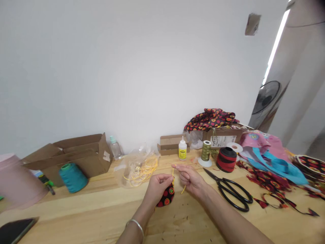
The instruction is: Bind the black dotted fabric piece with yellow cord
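My left hand is closed on a small black fabric pouch printed with red and orange round motifs; part of the pouch is hidden behind the fingers. From its top a yellow cord runs up to my right hand, whose fingers are pinched around it. A loose end of the cord hangs below the right hand. Both hands are held near each other above the wooden table. A bracelet circles the left wrist.
Black scissors lie right of my right arm. Behind the hands stand a glue bottle, a green thread spool and a red-black spool. Yellow cord in plastic, a teal thread cone and a cardboard box are left.
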A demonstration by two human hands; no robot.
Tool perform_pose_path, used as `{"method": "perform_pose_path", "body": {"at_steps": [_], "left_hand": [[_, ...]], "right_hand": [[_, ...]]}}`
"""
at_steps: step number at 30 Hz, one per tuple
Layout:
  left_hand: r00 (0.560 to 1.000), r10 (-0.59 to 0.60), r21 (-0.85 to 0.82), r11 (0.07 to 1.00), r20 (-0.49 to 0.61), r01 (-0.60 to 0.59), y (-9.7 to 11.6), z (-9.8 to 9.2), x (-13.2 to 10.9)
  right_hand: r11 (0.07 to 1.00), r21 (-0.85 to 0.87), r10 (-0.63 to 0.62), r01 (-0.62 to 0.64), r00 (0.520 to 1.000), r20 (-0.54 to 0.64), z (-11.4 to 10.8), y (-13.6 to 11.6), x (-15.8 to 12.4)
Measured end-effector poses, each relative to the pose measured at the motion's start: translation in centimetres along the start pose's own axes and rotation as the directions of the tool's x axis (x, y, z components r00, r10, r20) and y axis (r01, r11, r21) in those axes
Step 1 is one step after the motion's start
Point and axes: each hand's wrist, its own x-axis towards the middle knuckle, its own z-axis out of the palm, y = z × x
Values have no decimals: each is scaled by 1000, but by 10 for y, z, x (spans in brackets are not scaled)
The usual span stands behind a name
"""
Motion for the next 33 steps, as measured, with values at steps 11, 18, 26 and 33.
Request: {"method": "perform_pose_path", "body": {"at_steps": [11,18,26,33], "left_hand": [[960,-201,-278,927,195,251,5,-15,1],[954,-187,-273,929,235,249,9,-16,-1],[968,-154,-151,971,196,185,7,-13,-2],[963,-186,-209,951,197,227,10,-13,-3]], "right_hand": [[923,293,196,-250,960,202,-13,-4,5],[948,190,212,-257,950,230,-10,-2,2],[946,-320,87,-55,992,87,7,5,-5],[779,-623,-52,70,998,47,8,16,2]]}}
